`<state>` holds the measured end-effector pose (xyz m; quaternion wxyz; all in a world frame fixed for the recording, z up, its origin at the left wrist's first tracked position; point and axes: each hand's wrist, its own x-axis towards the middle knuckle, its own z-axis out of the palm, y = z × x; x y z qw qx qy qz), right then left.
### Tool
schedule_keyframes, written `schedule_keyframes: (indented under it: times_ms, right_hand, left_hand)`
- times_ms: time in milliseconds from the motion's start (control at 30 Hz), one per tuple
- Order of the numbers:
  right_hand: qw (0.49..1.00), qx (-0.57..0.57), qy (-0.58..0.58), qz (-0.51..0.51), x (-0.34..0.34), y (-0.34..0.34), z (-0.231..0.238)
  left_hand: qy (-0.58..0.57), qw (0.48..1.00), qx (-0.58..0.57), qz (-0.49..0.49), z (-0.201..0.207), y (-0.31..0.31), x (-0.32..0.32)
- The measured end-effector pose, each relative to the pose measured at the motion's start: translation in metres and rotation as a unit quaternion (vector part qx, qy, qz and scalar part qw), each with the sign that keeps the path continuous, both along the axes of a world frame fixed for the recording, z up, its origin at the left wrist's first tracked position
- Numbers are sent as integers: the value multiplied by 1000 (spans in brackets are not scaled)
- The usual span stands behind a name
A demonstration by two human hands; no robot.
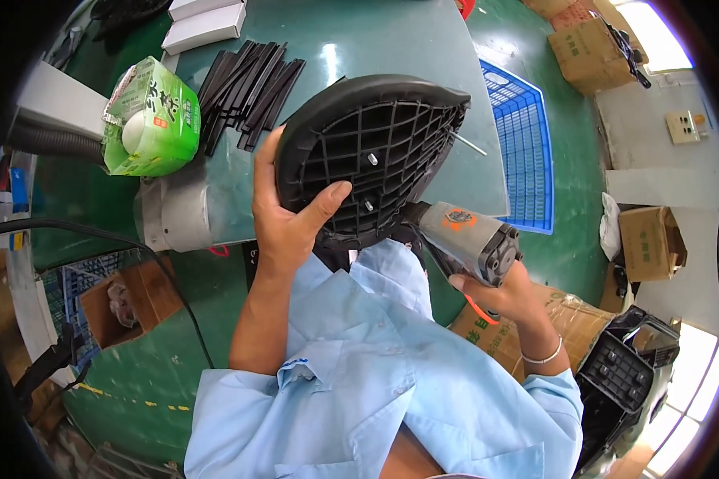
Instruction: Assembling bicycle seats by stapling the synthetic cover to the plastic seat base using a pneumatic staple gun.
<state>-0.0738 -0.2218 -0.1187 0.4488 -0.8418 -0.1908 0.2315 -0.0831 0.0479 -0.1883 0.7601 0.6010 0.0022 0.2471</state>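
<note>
My left hand point(289, 227) is closed on the rim of a black vehicle seat point(367, 128), thumb on its ribbed underside and fingers round the outer edge. The seat is tipped up, so its plastic grid faces me. Two short metal studs stick out of the grid, and a thin metal rod point(470, 144) juts from its right side. A grey staple gun point(465, 235) with an orange mark is gripped in my right hand point(507, 294). Its nose is at the seat's lower right edge; whether it touches I cannot tell.
Black strips point(252, 88) lie on the green table point(335, 52), near white boxes point(204, 25). A green carton point(172, 128) stands left. A blue crate point(527, 144) is right of the table. Cardboard boxes point(651, 243) and black seats point(615, 375) are at the right; a hose point(160, 267) hangs left.
</note>
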Motion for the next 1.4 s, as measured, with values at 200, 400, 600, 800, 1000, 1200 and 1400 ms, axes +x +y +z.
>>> schedule_keyframes:
  times_ms: [200,400,600,800,1000,1200,1400]
  right_hand:
    - [999,3,37,4,9,-3,13]
    - [996,-33,71,-38,18,-11,20]
    - [998,-52,46,2,29,-5,17]
    - [993,-54,103,-12,35,0,23]
    - [992,9,119,-44,10,-9,21]
    - [990,19,137,-34,-9,-6,20]
    - [994,59,91,-34,-33,-3,1]
  left_hand:
    - [8,999,-40,-9,-2,3,2]
    - [16,999,-32,-16,-1,2,2]
    - [18,999,-23,-21,-1,4,4]
    - [5,1000,-26,-13,0,3,2]
    - [34,999,-34,-2,-4,4,3]
    - [39,997,-65,-10,-1,2,0]
    - [14,998,-36,43,-5,-7,-8]
